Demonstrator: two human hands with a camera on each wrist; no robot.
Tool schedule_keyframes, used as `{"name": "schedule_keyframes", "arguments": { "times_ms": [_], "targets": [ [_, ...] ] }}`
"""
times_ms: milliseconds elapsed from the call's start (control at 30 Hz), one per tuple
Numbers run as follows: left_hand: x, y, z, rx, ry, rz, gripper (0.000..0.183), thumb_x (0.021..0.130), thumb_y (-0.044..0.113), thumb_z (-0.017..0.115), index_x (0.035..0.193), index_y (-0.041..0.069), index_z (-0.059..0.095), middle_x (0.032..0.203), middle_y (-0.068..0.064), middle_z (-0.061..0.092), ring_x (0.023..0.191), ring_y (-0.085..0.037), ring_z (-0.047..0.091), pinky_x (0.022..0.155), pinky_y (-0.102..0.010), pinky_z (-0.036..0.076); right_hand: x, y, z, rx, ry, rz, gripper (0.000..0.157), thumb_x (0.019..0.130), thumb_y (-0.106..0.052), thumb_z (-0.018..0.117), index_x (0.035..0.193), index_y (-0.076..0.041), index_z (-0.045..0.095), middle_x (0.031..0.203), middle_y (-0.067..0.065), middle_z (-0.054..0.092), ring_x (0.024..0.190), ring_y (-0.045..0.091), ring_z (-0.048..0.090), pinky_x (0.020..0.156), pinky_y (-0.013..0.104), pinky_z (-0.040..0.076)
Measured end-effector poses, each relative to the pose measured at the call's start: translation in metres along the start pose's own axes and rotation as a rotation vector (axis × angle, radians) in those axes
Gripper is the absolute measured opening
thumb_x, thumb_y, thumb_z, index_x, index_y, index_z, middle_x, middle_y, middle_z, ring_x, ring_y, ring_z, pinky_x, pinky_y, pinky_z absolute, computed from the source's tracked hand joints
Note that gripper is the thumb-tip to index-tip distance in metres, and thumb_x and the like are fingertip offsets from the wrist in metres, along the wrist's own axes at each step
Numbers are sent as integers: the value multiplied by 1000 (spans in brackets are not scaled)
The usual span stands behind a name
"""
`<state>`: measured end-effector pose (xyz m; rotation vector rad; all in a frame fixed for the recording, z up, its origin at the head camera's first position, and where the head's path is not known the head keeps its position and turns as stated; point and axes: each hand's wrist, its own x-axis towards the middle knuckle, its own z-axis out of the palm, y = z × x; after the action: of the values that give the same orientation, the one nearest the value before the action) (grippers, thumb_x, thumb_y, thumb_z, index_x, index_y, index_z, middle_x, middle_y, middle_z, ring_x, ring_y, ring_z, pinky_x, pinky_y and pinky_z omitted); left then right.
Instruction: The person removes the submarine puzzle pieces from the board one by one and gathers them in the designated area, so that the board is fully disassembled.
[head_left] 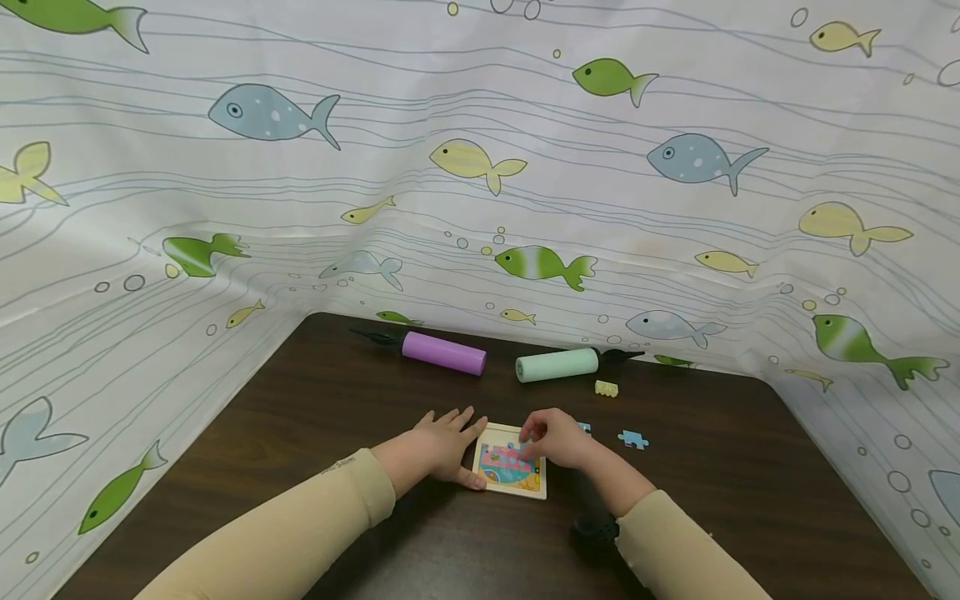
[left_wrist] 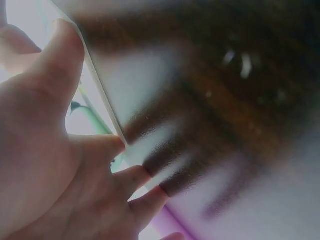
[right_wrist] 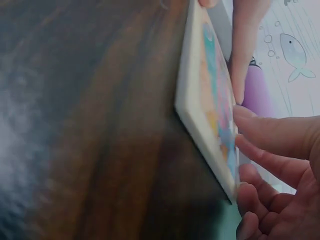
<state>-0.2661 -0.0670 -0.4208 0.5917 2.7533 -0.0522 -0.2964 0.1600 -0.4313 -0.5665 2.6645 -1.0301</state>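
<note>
Near the far edge of the dark-brown wood-grain table: a purple cylindrical pump, black nozzle toward the left edge; a mint-green cylindrical pump, black nozzle toward the right edge; just nearer, a small pale-yellow studded block. Beyond, a white fish-printed sheet.

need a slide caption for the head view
Left grip at the left edge of a framed puzzle, right grip over its right side, purple pump and green pump lying behind.
</note>
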Motion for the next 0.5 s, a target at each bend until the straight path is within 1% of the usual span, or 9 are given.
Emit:
{"name": "schedule_keyframes", "arguments": {
  "times_ms": [200,500],
  "targets": [
    [-2,0,-1,-1,-1,4,105,76,78,58,159,25,22,163,-5,21,147,-25,22,114,-53,21,0,-1,4,-12,14,30,21,78,-14,86,84,-10,66,75,1,53,69,17,48,60,31,39],
    [-3,0,-3,-7,-4,8,104,76,77,58,159,25,22,163,-6,20,147,-25,22,114,-53,20,1,-2,6,-16,27,58,22,78,-11,85,84,-10,64,77,2,53,71,18,48,62,32,40]
  ]
}}
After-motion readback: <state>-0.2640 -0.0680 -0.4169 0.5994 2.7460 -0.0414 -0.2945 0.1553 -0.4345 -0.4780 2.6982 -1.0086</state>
